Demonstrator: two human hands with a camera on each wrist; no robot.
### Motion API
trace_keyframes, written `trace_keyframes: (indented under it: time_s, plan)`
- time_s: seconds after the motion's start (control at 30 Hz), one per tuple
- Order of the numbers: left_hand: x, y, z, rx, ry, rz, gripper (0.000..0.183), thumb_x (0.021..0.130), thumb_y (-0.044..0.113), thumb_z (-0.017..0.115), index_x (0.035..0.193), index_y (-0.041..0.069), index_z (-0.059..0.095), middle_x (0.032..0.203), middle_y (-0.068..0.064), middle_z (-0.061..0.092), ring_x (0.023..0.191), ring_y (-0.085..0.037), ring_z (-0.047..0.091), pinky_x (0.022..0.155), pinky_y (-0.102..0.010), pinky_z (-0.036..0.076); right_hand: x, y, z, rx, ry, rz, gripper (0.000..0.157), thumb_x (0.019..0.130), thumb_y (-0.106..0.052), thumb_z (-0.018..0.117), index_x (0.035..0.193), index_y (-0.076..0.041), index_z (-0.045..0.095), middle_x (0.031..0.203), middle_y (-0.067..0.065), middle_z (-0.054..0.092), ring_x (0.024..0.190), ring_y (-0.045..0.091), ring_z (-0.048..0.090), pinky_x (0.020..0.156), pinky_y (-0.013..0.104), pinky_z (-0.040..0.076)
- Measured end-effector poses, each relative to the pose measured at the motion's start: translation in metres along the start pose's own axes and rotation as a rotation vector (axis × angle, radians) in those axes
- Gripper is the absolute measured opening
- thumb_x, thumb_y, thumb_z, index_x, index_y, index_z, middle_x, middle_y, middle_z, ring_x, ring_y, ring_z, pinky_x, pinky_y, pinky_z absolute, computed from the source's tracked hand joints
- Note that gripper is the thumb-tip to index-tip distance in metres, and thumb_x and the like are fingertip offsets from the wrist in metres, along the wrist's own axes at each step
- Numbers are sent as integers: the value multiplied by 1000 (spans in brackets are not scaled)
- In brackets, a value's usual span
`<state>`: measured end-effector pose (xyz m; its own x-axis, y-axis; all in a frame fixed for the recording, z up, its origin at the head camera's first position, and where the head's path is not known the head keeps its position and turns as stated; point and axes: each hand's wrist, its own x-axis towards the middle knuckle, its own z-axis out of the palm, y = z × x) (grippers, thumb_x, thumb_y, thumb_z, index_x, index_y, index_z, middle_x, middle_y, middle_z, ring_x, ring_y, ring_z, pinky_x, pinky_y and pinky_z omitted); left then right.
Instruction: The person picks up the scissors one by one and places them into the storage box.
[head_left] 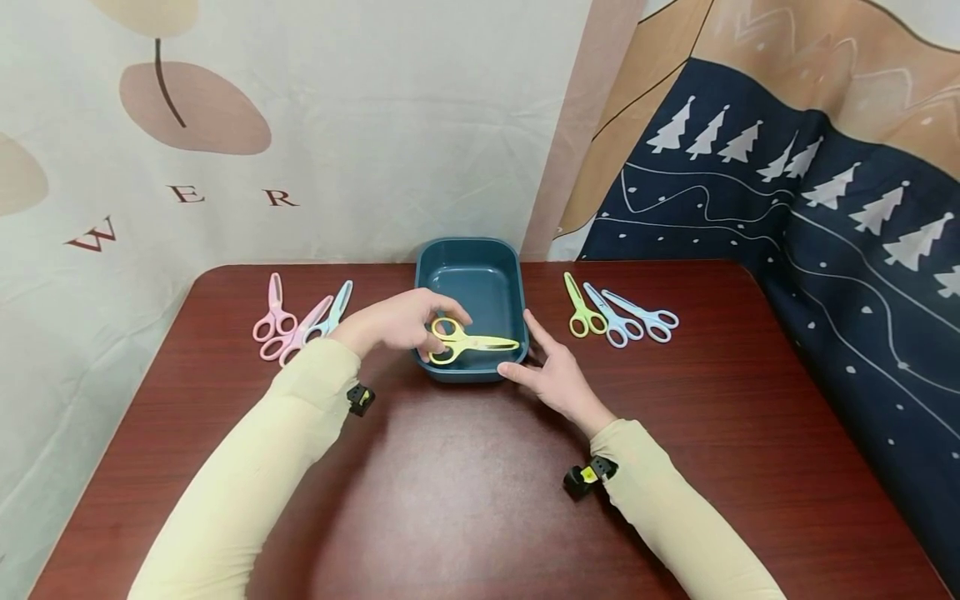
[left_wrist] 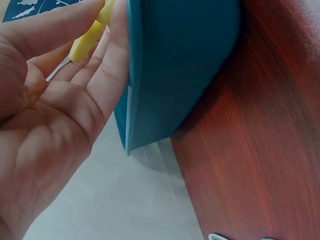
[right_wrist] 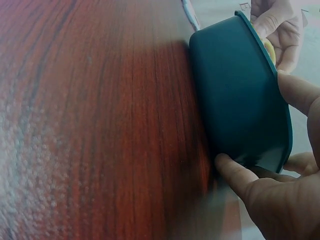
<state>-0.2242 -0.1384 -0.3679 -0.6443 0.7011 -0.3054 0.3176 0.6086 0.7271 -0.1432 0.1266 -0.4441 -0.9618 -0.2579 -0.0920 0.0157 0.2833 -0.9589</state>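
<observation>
A pair of yellow scissors (head_left: 480, 342) is pinched by its handle loops in my left hand (head_left: 405, 323), lying level over the front part of a teal plastic bin (head_left: 468, 377). In the left wrist view, the yellow handle (left_wrist: 86, 44) shows between thumb and fingers beside the bin's rim. My right hand (head_left: 555, 379) grips the bin's front right corner, thumb at the front and fingers along the right side. From the right wrist view, the thumb meets the rim while a finger (right_wrist: 235, 172) touches low on the wall (right_wrist: 235, 95).
Left of the bin lie pink scissors (head_left: 275, 308), more pink scissors (head_left: 296, 333) and light blue scissors (head_left: 333, 312), partly behind the left arm. To the right are green scissors (head_left: 581, 308) and two blue pairs, one (head_left: 641, 317) outermost. A brown table (head_left: 450, 500) meets a curtain (head_left: 375, 167).
</observation>
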Motion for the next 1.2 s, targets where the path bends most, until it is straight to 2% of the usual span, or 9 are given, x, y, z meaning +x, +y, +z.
trace_keyframes:
  time_s: [0.13,0.53,0.63,0.8,1.03,1.2]
  plan:
    - [3,2,0,3,-33,-19,51,89,-5,69,140,0,61,111,-17,69,70,-17,72,75,-32,60,0,0,0,-5,2,-3,95,94,-19,78,167,-20,17,163,16,39,140,32,51,78,28,58]
    - [9,6,1,46,-85,-41,50,90,-6,70,139,1,61,115,-19,65,70,-18,71,72,-32,61,1,2,-1,-3,4,-38,95,93,-15,78,167,-16,17,163,17,38,142,32,49,84,27,57]
    - [9,5,2,98,-80,-20,49,90,-4,72,138,2,63,124,-17,66,90,-22,70,82,-35,58,2,3,-1,-15,10,-37,95,93,-15,78,167,-16,18,163,16,38,142,32,49,88,29,56]
    - [10,5,3,157,-87,-4,48,90,-1,75,137,4,65,137,-13,64,122,-32,58,98,-43,51,2,3,0,-22,15,-34,95,93,-16,79,167,-16,19,163,16,38,141,32,50,90,32,57]
    - [11,6,4,189,-103,16,45,90,-6,68,134,2,66,137,-16,65,126,-32,57,95,-40,51,1,2,-1,-20,11,-31,95,93,-16,78,167,-16,18,164,17,37,141,32,50,90,31,57]
    - [15,5,6,225,-108,13,46,89,-8,64,133,2,66,131,-16,68,120,-29,61,92,-38,52,1,3,0,-11,9,-33,95,93,-15,78,167,-16,18,163,18,37,140,33,51,85,27,57]
